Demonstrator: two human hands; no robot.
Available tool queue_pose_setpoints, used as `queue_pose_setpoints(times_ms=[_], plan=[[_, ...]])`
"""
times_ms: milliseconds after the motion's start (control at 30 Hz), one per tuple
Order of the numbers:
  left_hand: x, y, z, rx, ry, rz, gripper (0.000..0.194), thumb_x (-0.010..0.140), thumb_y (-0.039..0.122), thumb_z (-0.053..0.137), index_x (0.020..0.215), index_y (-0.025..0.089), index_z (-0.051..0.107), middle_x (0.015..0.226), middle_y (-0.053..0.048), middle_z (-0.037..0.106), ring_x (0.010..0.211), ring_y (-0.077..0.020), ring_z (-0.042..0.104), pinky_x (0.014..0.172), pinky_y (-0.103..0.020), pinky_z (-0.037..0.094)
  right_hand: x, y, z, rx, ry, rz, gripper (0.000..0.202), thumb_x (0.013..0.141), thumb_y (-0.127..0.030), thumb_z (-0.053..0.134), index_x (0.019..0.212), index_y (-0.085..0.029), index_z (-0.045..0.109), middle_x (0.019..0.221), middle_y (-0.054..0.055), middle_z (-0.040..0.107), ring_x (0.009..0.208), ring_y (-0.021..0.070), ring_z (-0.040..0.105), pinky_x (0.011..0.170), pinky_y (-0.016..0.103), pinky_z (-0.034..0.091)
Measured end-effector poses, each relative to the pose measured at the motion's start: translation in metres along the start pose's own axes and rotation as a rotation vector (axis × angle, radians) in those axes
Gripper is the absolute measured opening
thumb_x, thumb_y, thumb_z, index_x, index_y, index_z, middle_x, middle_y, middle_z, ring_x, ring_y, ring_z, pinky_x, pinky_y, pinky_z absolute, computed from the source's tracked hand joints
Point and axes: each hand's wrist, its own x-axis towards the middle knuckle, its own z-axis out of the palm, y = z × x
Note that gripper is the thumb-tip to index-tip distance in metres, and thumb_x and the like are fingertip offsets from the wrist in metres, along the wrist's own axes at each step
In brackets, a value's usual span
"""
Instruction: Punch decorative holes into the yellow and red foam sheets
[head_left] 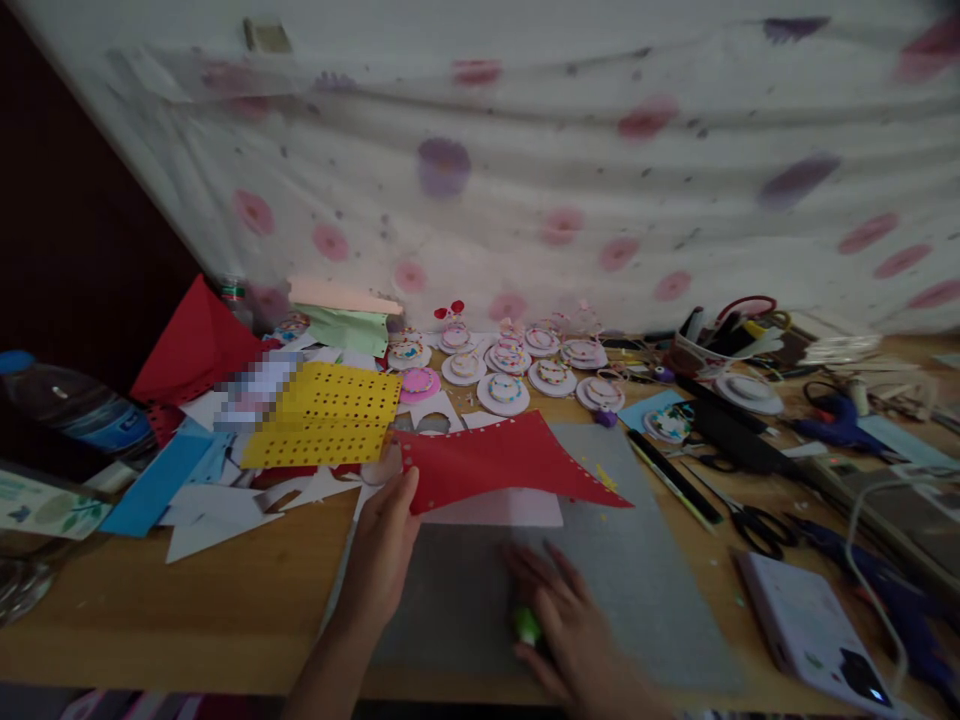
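Observation:
A red sheet with curved edges and small holes along its rim is pinched by its left end in my left hand. Below it, my right hand, somewhat blurred, is low over the grey mat, with its fingers around a small green object whose shape is partly hidden. A white paper lies under the red sheet. To the left is a yellow sheet full of punched holes.
Small decorated white discs stand at the back. Scissors, a phone, glue guns and a pen basket are on the right. Paper scraps and a bottle occupy the left.

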Motion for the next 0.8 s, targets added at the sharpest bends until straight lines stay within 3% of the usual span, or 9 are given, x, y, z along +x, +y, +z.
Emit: queue_pose_setpoints(times_ms=[200, 300, 400, 500, 600, 667, 800], plan=[[-0.003, -0.001, -0.005, -0.008, 0.050, -0.018, 0.027, 0.070, 0.037, 0.076, 0.090, 0.019, 0.073, 0.093, -0.004, 0.075, 0.098, -0.0221, 0.066, 0.080, -0.029, 0.054, -0.021, 0.059, -0.038, -0.317, 0.133, 0.111, 0.037, 0.089, -0.032, 0.057, 0.124, -0.022, 0.052, 0.138, 0.013, 0.055, 0.131, 0.0297, 0.046, 0.111, 0.057, 0.025], [-0.007, -0.009, -0.013, -0.024, 0.051, -0.073, 0.028, 0.070, 0.036, 0.076, 0.091, 0.018, 0.073, 0.092, -0.005, 0.074, 0.090, -0.0197, 0.067, 0.080, -0.029, 0.054, -0.019, 0.075, -0.058, -0.393, 0.179, 0.171, 0.037, 0.090, -0.034, 0.054, 0.124, -0.020, 0.051, 0.130, 0.015, 0.060, 0.127, 0.0294, 0.050, 0.111, 0.055, 0.027], [-0.011, -0.020, -0.025, -0.041, 0.122, -0.125, 0.029, 0.067, 0.036, 0.079, 0.088, 0.016, 0.072, 0.090, -0.005, 0.073, 0.083, -0.0187, 0.066, 0.076, -0.031, 0.056, -0.020, 0.079, -0.070, -0.392, 0.230, 0.221, 0.048, 0.091, -0.033, 0.050, 0.136, -0.019, 0.039, 0.137, 0.016, 0.053, 0.131, 0.0300, 0.044, 0.109, 0.055, 0.029], [-0.016, -0.032, -0.037, -0.011, 0.109, -0.173, 0.034, 0.067, 0.039, 0.079, 0.089, 0.015, 0.070, 0.093, -0.006, 0.072, 0.083, -0.0194, 0.065, 0.071, -0.031, 0.056, -0.030, 0.074, -0.073, -0.296, 0.329, 0.274, 0.040, 0.091, -0.034, 0.050, 0.128, -0.022, 0.045, 0.135, 0.015, 0.052, 0.126, 0.0313, 0.047, 0.102, 0.052, 0.036], [-0.020, -0.041, -0.049, 0.118, 0.059, -0.240, 0.030, 0.068, 0.043, 0.077, 0.073, 0.015, 0.066, 0.068, 0.000, 0.064, 0.061, -0.0114, 0.058, 0.056, -0.022, 0.050, -0.042, 0.057, -0.069, -0.105, 0.512, 0.384, 0.025, 0.089, -0.039, 0.051, 0.108, -0.023, 0.055, 0.118, 0.013, 0.058, 0.111, 0.0301, 0.053, 0.094, 0.046, 0.041], [-0.023, -0.045, -0.055, 0.211, 0.036, -0.275, 0.033, 0.066, 0.044, 0.078, 0.065, 0.016, 0.061, 0.056, 0.005, 0.054, 0.051, -0.0065, 0.048, 0.047, -0.016, 0.041, -0.045, 0.039, -0.060, 0.113, 0.577, 0.476, 0.025, 0.088, -0.042, 0.053, 0.106, -0.024, 0.055, 0.105, 0.008, 0.059, 0.101, 0.0269, 0.055, 0.088, 0.040, 0.042], [-0.028, -0.048, -0.060, 0.334, 0.004, -0.301, 0.035, 0.062, 0.046, 0.080, 0.072, 0.017, 0.063, 0.060, 0.006, 0.054, 0.053, -0.0065, 0.046, 0.047, -0.015, 0.036, -0.029, -0.007, -0.026, 0.731, 0.412, 0.548, 0.032, 0.077, -0.047, 0.068, 0.099, -0.025, 0.062, 0.089, 0.003, 0.061, 0.085, 0.0202, 0.056, 0.070, 0.028, 0.045]])
